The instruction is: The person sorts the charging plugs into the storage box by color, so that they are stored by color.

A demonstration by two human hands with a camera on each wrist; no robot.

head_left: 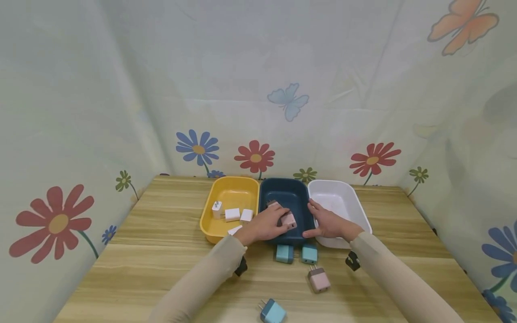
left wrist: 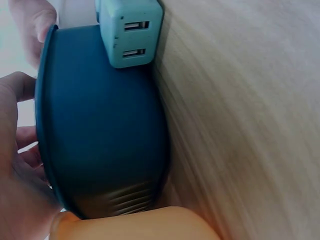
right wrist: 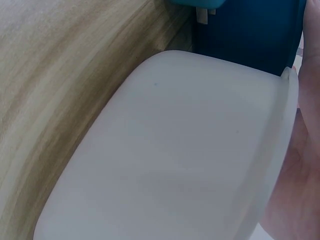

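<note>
Head view, read near to far. Closest to me on the wooden table: a blue-green charger, prongs pointing up and left. Beyond it, right of centre, a loose pink charger, prongs towards the trays. Next, two more blue-green chargers, just in front of the middle tray: the left one with prongs towards its neighbour, the right one with its ports facing my way. The left wrist view gives me one charger's two ports against the dark blue wall.

Left hand: reaches over the near left part of the dark blue tray. Its fingers and thumb lie about a pale pink charger inside that tray; whether they pinch it I cannot tell. A second pink charger lies just beyond the fingers, partly covered.

Right hand: over the border of the dark blue and white trays, thumb spread well away from the fingers, grasping nothing that I can see. Rim contact: I cannot tell.

The yellow tray at left holds four white chargers; the white tray stands at right. Farthest: a pale curtain printed with flowers and butterflies.
</note>
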